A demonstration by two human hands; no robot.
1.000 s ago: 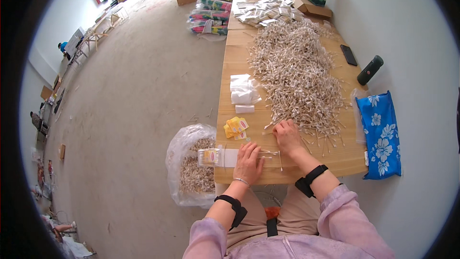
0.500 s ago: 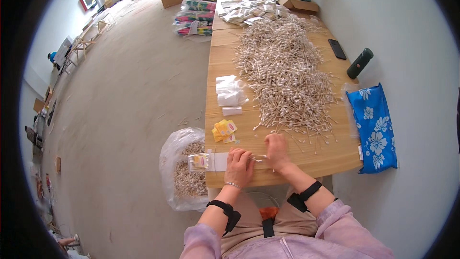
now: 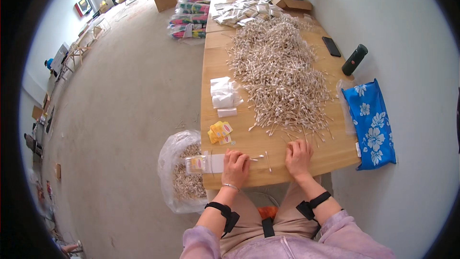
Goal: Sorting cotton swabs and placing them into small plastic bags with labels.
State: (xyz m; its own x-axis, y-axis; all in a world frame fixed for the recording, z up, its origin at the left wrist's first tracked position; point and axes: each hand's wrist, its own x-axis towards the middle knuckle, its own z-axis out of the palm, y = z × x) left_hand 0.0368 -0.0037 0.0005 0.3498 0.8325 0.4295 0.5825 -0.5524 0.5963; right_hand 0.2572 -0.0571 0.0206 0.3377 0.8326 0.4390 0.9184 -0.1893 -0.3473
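My left hand (image 3: 235, 168) is closed near the table's front edge, with a few cotton swabs (image 3: 256, 157) sticking out to the right of its fingers. Beneath and left of it lies a white strip (image 3: 217, 163). A clear packet of swabs with a yellow card (image 3: 195, 164) juts over the table's left edge. One loose swab (image 3: 269, 162) lies between my hands. My right hand (image 3: 299, 159) rests with curled fingers just below the large swab pile (image 3: 282, 76); whatever its fingertips pinch is hidden.
Yellow cards (image 3: 220, 132) and white plastic sleeves (image 3: 224, 92) lie along the table's left side. A clear bag of swabs (image 3: 167, 182) stands on the floor below. Rightward are a phone (image 3: 331, 47), a dark green bottle (image 3: 354, 60) and a blue flowered pouch (image 3: 373, 129).
My right hand has moved right, away from the left hand, to the pile's near edge. A single swab now shows on the table between them. My left hand stays nearly in place.
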